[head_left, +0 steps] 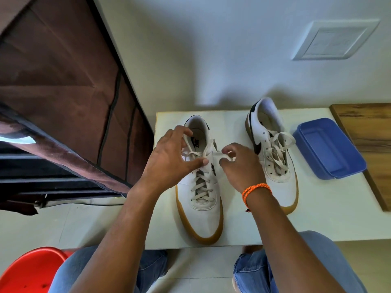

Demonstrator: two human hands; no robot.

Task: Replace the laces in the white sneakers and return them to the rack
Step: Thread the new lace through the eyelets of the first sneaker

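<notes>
A: Currently, head view: where is the work?

B: The near sneaker (pixel 200 182) stands on the white table (pixel 239 229), directly under the fingers. The left hand (pixel 171 157) pinches a lace (pixel 206 152) strand between thumb and curled fingers; the right hand (pixel 237 163) pinches the other strand, fingers curled round it.

A: Recommended technique?

B: Tension both strands equally, outward from the fingertips, and seat the crossing flat. The far sneaker (pixel 273 149), right of the right fingers, appears loosely laced.
</notes>
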